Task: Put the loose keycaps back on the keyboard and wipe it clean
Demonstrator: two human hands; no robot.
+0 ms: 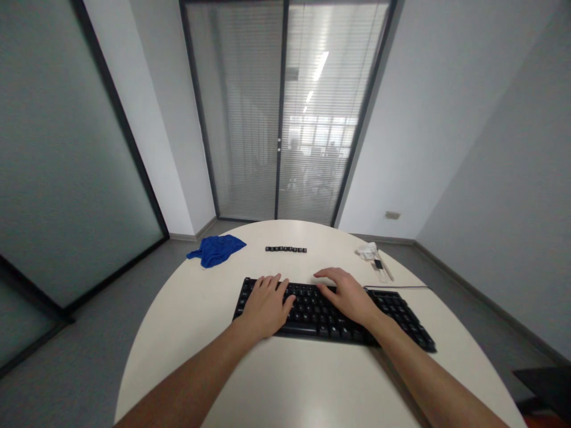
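Note:
A black keyboard (307, 328) lies across the table in front of me. My left hand (266, 303) rests on its left part, fingers spread over the keys and thumb held apart. My right hand (345, 294) is over the middle-right keys, with index finger and thumb stretched apart near the upper edge. Nothing shows between them, and the other fingers of that hand are partly hidden. Beyond the keyboard, several loose black keycaps (286, 249) stand in a neat row.
A crumpled blue cloth (217, 250) lies at the far left of the round white table (191, 333). White crumpled material (367, 251) and a slim stick-like tool (385, 266) sit at the far right. The keyboard's cable (397, 287) runs off to the right.

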